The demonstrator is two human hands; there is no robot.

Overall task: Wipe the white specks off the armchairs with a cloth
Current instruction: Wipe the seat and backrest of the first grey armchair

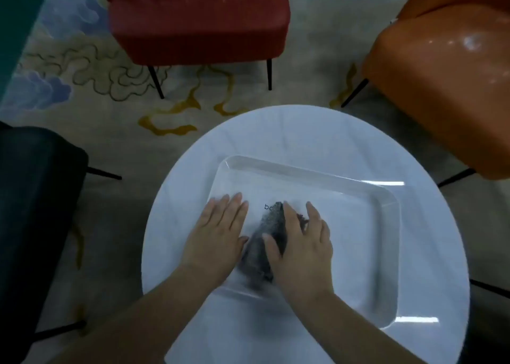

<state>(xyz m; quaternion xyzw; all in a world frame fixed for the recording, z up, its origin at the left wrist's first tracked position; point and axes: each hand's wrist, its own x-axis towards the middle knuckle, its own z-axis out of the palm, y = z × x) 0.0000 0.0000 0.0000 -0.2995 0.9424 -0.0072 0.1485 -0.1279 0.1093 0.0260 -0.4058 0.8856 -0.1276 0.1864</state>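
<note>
Grey and crumpled, the cloth [263, 249] is lying inside a clear tray [386, 253], toward its near-left corner. The tray is sitting on a round white worktop [289, 132], leaving a bare band of worktop all round it, widest at the far side.

The right hand [302, 249] is pressing down on the cloth's right side, fingers straight and spread, thumb lying across the fabric; its grip is not closing round anything. The left hand [220, 232] is lying flat on the tray floor just left of the cloth, fingers straight and together, thumb tip touching the cloth's edge. Most of the tray to the right of the hands is standing free.

A red chair [198, 24] is standing beyond the worktop, white specks showing on its backrest, with open rug [82, 110] between it and the worktop's rim. An orange chair [447, 87] is crowding the far-right rim, glare on its seat. A black chair [36, 198] is sitting to the left, well apart from the worktop.
</note>
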